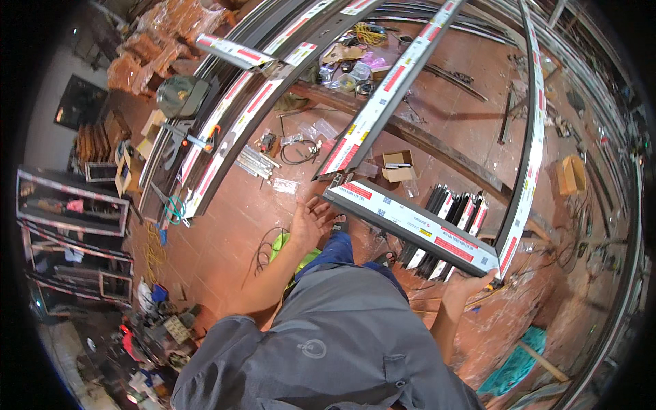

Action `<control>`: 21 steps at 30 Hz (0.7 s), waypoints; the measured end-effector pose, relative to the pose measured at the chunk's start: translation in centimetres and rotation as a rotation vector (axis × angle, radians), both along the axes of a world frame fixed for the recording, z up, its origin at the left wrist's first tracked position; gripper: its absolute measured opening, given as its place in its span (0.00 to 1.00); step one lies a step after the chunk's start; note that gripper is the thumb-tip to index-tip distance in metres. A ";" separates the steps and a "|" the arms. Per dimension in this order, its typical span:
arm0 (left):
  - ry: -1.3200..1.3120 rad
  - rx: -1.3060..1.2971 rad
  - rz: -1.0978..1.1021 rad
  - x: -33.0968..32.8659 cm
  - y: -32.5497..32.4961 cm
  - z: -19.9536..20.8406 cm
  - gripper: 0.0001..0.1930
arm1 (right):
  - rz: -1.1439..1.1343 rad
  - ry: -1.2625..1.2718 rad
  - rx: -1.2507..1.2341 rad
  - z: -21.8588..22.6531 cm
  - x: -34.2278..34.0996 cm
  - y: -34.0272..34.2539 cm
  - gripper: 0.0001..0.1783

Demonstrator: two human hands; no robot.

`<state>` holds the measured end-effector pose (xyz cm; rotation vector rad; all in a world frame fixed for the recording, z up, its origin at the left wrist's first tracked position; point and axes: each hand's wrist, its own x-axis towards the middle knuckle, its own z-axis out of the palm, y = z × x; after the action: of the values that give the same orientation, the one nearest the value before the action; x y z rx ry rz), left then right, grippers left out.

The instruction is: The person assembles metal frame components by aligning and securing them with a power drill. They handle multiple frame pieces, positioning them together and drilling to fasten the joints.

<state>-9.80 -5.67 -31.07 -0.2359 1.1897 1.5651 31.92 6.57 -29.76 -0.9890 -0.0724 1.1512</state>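
A short dark metal profile [418, 224] with white and red protective film lies crosswise in front of me. My right hand [467, 284] grips its right end, at the corner where it meets a long right-hand profile [532, 137]. Just off its left end, my left hand [310, 223] is open, palm turned up and fingers apart, holding nothing. There the short piece stands slightly apart from the angled end of a second long profile [393, 85], and a small metal corner connector [336, 180] shows at the gap.
A wooden beam [444, 147] runs under the long profiles. More film-covered profiles [256, 102] lie at the left with scissors [172, 205] on them. Bundled short profiles [444, 229], an open cardboard box [398, 166] and a cable [299, 152] are on the tiled floor.
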 end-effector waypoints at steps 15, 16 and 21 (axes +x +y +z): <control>0.300 0.121 0.289 -0.1 1.0 -1.9 0.06 | 0.140 -0.064 -0.059 -1.1 0.3 -3.1 0.45; 0.306 0.137 0.276 -0.6 1.1 -2.0 0.05 | 0.151 -0.050 -0.091 0.3 -1.2 -3.2 0.45; 0.269 0.180 0.158 -1.7 0.7 -2.7 0.04 | 0.103 -0.040 -0.122 0.6 -1.5 -2.6 0.44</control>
<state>-11.47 -4.96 -33.75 -0.0003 1.2492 1.8756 30.37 3.95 -29.17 -1.1272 -0.0870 1.2419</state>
